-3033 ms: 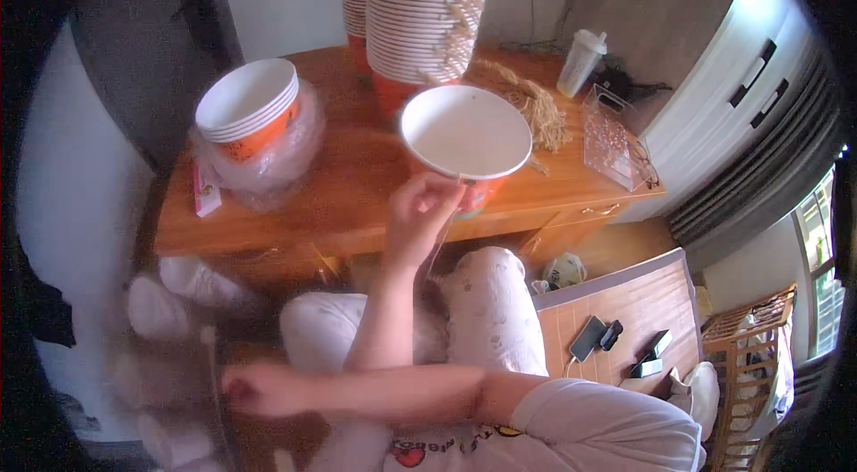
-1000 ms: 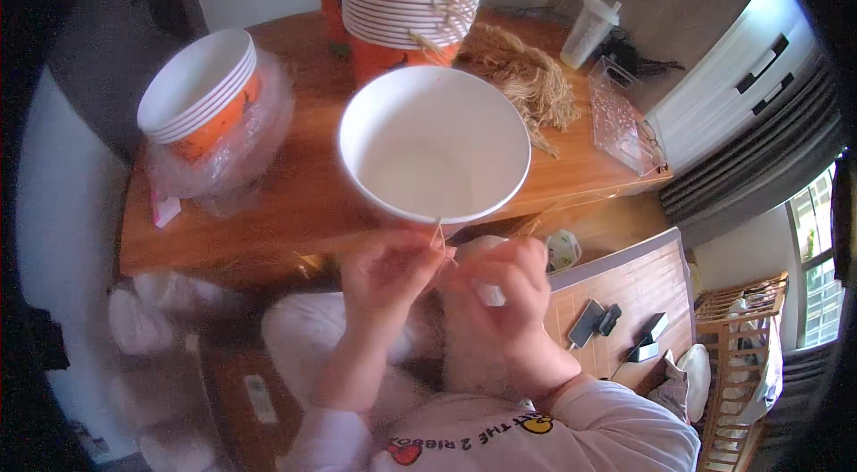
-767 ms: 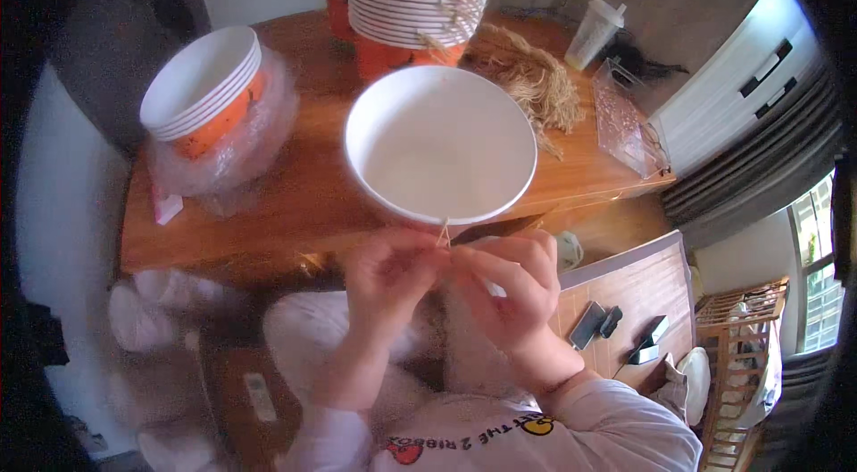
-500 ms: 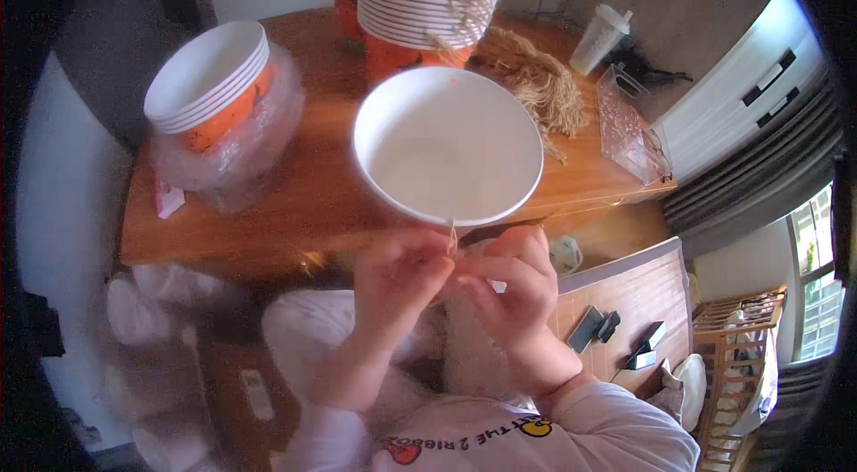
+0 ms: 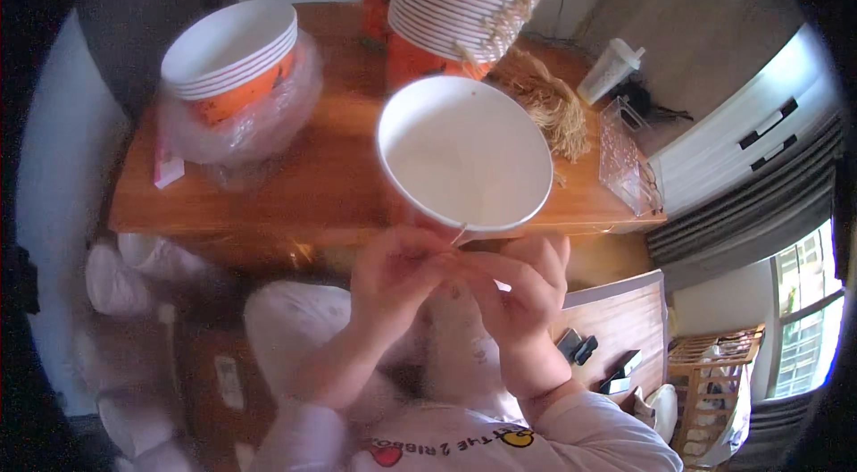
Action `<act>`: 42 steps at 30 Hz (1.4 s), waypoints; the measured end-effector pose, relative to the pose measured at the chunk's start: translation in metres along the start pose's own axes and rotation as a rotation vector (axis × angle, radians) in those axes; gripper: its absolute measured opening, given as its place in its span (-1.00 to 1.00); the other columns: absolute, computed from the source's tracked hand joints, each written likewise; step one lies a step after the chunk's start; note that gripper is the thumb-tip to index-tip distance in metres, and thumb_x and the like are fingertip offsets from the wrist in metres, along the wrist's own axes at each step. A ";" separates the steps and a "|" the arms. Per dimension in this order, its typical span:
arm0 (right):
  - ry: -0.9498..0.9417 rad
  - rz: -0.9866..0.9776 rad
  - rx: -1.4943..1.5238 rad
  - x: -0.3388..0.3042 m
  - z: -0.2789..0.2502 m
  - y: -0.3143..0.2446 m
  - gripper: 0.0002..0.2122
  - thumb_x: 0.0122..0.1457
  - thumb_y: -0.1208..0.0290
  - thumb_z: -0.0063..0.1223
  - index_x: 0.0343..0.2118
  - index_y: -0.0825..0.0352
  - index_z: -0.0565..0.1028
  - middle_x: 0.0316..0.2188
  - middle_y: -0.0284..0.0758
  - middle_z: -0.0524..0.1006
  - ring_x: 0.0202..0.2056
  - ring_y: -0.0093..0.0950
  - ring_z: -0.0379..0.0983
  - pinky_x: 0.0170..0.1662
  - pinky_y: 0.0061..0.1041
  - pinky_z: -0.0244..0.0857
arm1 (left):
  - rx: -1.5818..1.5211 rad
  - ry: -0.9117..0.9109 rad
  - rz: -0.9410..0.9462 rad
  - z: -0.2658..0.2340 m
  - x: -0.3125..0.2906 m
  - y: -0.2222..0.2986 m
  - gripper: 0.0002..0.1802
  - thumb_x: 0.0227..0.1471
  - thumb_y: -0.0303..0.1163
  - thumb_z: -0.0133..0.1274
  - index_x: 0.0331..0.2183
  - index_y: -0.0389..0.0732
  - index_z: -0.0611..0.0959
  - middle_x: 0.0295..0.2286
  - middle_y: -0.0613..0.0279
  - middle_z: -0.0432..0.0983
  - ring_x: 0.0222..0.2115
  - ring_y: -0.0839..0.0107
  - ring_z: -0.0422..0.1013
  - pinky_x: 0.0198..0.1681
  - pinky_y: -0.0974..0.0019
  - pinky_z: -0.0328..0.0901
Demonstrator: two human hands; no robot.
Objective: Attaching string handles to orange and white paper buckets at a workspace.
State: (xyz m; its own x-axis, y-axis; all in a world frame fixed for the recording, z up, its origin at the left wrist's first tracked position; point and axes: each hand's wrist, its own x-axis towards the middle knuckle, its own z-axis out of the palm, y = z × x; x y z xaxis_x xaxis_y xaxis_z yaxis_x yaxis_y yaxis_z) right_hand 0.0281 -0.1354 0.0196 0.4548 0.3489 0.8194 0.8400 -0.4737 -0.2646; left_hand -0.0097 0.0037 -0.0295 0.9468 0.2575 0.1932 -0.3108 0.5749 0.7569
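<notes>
A large paper bucket (image 5: 464,159), white inside, stands tilted toward me at the table's front edge. A short piece of tan twine (image 5: 461,233) shows at its near rim. Just below that rim my left hand (image 5: 393,280) and my right hand (image 5: 522,289) meet, fingertips pinched together on the twine. Most of the twine is hidden by the fingers. Behind the bucket rises a tall stack of orange and white paper buckets (image 5: 464,3), with twine ends along its right side. A loose bundle of tan twine (image 5: 564,124) lies to the right of the stack.
On the left of the wooden table (image 5: 241,208), several nested buckets (image 5: 241,101) sit in clear plastic wrap (image 5: 259,137). A lidded cup (image 5: 612,70) and a clear plastic box (image 5: 625,164) stand at the right. Lower right, a side table (image 5: 616,320) holds small dark objects.
The view has shifted a little, so the table's things sit differently in it. My hands stay pinched together at the bucket's near rim, with less twine showing above the fingers.
</notes>
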 end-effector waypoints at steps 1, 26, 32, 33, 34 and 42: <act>0.015 -0.042 -0.068 0.003 -0.001 -0.001 -0.74 -0.28 0.35 0.30 -0.40 0.09 0.65 -0.54 -0.55 0.41 -0.40 -0.51 0.33 -0.28 -0.48 0.07 | -0.006 0.004 0.008 0.001 -0.001 0.001 -0.80 0.00 -0.46 0.21 -0.34 -0.29 0.53 -0.45 0.20 0.51 -0.48 0.45 0.48 -0.44 0.43 0.41; -0.108 -0.286 -0.058 0.031 -0.010 -0.002 -0.71 -0.20 0.42 0.36 -0.32 0.12 0.60 -0.42 -0.53 0.61 -0.27 -0.47 0.46 -0.15 -0.36 0.15 | 0.655 0.076 0.551 0.004 0.001 0.005 -0.84 -0.05 -0.63 0.11 -0.34 -0.24 0.54 -0.43 0.19 0.45 -0.50 0.41 0.40 -0.49 0.43 0.28; -0.142 -0.296 -0.073 0.029 -0.009 0.001 -0.74 -0.06 0.33 0.20 -0.23 0.07 0.60 -0.31 -0.60 0.62 -0.15 -0.53 0.39 -0.02 -0.40 0.01 | 0.689 0.031 0.553 -0.002 -0.005 0.006 -0.86 0.04 -0.58 0.08 -0.29 -0.32 0.48 -0.34 0.21 0.41 -0.38 0.54 0.35 -0.36 0.52 0.29; -0.143 -0.295 -0.076 0.029 -0.009 0.002 -0.74 -0.06 0.33 0.20 -0.23 0.07 0.60 -0.31 -0.60 0.62 -0.15 -0.53 0.39 -0.02 -0.40 0.01 | 0.662 0.014 0.543 -0.001 -0.005 0.006 -0.86 0.04 -0.58 0.08 -0.29 -0.32 0.49 -0.34 0.21 0.42 -0.39 0.55 0.35 -0.36 0.53 0.29; -0.135 -0.288 -0.070 0.028 -0.008 0.003 -0.74 -0.06 0.34 0.20 -0.23 0.07 0.60 -0.31 -0.60 0.62 -0.16 -0.52 0.39 -0.04 -0.40 0.02 | 0.659 0.013 0.541 -0.001 -0.006 0.006 -0.86 0.04 -0.58 0.08 -0.29 -0.32 0.49 -0.34 0.21 0.42 -0.39 0.55 0.35 -0.36 0.53 0.29; -0.107 -0.223 -0.092 0.031 -0.002 -0.001 -0.65 -0.35 0.58 0.28 -0.38 0.08 0.65 -0.52 -0.60 0.52 -0.34 -0.50 0.35 -0.16 -0.49 0.12 | 0.748 -0.023 0.681 -0.006 -0.002 0.009 -0.78 -0.03 -0.63 0.09 -0.25 -0.36 0.51 -0.31 0.16 0.44 -0.39 0.47 0.41 -0.36 0.48 0.33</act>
State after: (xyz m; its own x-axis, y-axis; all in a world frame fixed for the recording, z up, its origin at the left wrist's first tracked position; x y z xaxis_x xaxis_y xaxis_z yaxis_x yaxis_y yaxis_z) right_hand 0.0411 -0.1262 0.0464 0.2940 0.5340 0.7927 0.8947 -0.4456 -0.0316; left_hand -0.0146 0.0137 -0.0267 0.5912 0.3300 0.7359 -0.6608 -0.3249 0.6766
